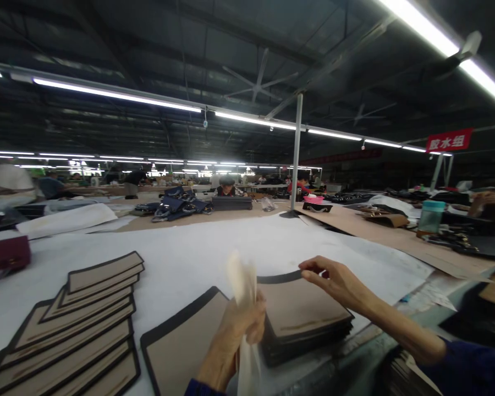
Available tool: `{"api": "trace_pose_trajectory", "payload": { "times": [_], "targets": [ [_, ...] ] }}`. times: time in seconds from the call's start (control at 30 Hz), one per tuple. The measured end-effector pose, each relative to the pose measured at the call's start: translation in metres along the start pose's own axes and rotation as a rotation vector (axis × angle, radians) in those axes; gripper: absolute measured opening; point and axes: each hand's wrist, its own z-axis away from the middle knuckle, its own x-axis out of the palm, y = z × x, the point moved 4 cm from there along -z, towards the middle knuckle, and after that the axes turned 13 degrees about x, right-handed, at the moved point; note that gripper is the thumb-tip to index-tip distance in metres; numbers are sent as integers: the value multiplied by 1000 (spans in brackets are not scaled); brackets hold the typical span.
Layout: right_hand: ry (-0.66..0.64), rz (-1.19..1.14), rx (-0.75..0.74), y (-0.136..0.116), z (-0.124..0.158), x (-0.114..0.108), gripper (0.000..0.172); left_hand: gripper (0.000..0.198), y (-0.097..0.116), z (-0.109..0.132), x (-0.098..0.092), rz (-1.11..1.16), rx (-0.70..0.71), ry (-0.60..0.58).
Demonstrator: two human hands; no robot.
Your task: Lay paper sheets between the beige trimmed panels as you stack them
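In my left hand (241, 324) is a bundle of cream, flat strip-like pieces (243, 275), blurred by motion; the fingers are wrapped round it, and it sticks out above and below the fist. My right hand (334, 278) has thumb and forefinger pinched at the far edge of the top panel (305, 308) on a stack. That panel is brownish-grey with a black border and a brown streak near its front edge. Left of the stack, partly behind my left forearm, lies a single similar panel (181, 346).
Overlapping panels (78, 330) fan out on the left of the white-covered table (181, 247). A maroon piece (4, 256) lies at the far left. Dark blue pieces (177, 203) are heaped behind. A post (297, 154) rises beyond; a teal-lidded bottle (431, 217) stands right. People work farther back.
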Motion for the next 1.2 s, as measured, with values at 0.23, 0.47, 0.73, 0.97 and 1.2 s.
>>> {"api": "trace_pose_trajectory", "payload": {
  "times": [0.23,0.47,0.73,0.97,1.2],
  "targets": [
    [-153,-39,-205,-76,31,35,22,29,-6,3,1,-253,-4,-42],
    [-170,-201,-42,-62,10,45,32,20,2,8,11,-293,-28,-5],
    [-248,-386,10,-39,4,35,45,36,-12,0,-12,-357,-6,197],
    [-148,-438,118,-15,8,10,40,29,-13,1,-24,-470,3,397],
    [-118,-370,175,15,23,-4,37,29,-8,2,-8,-536,-1,355]
  ]
}}
